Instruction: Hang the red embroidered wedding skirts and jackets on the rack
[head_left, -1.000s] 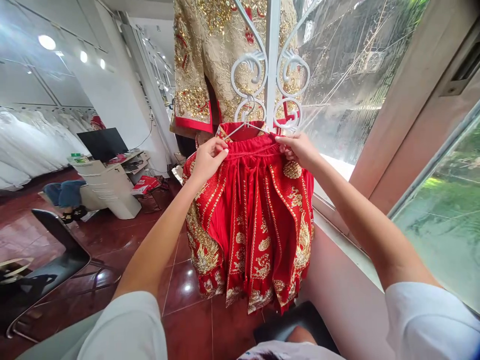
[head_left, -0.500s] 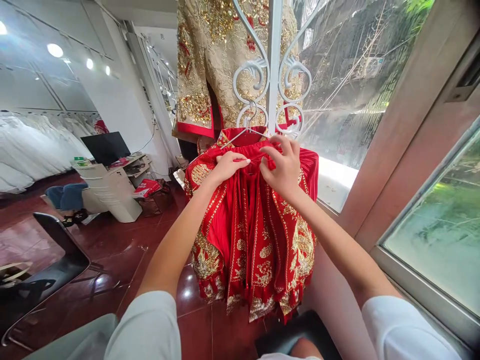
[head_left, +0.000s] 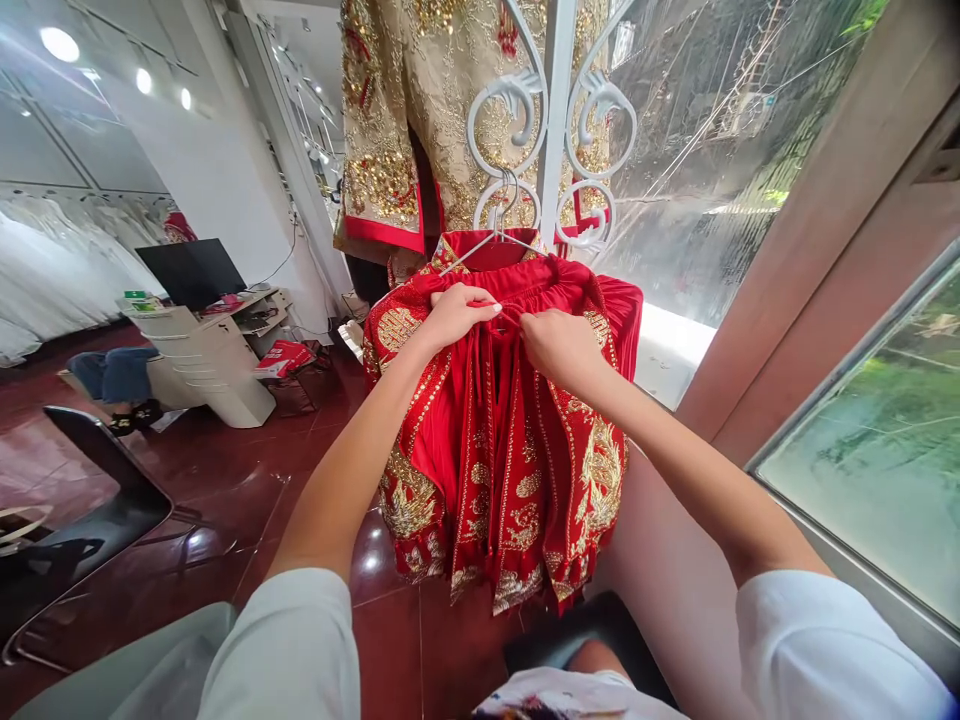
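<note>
A red garment with gold embroidery [head_left: 525,490] hangs in front of me on a thin wire hanger [head_left: 504,215]. Its gathered red waistband [head_left: 517,280] lies across the top, below a stand-up collar. My left hand [head_left: 461,318] is closed at the middle of the waistband, thumb and forefinger pinching a thin red cord [head_left: 510,312]. Just to the right, my right hand [head_left: 561,345] is closed with curled fingers on the same cord. Its fingertips are partly hidden behind the hand. The two hands are a small gap apart.
A gold-beaded garment with red trim [head_left: 442,130] hangs behind, beside a white scrolled metal stand [head_left: 556,110]. A window is at right. On the left are a desk [head_left: 217,370] with a monitor [head_left: 191,272], a black chair [head_left: 105,500], a seated person's legs [head_left: 116,375] and white gowns [head_left: 60,270].
My right hand, raised with its fingers apart before, has come down and closed on the red cord. My left hand keeps its pinch. The view has shifted slightly.
</note>
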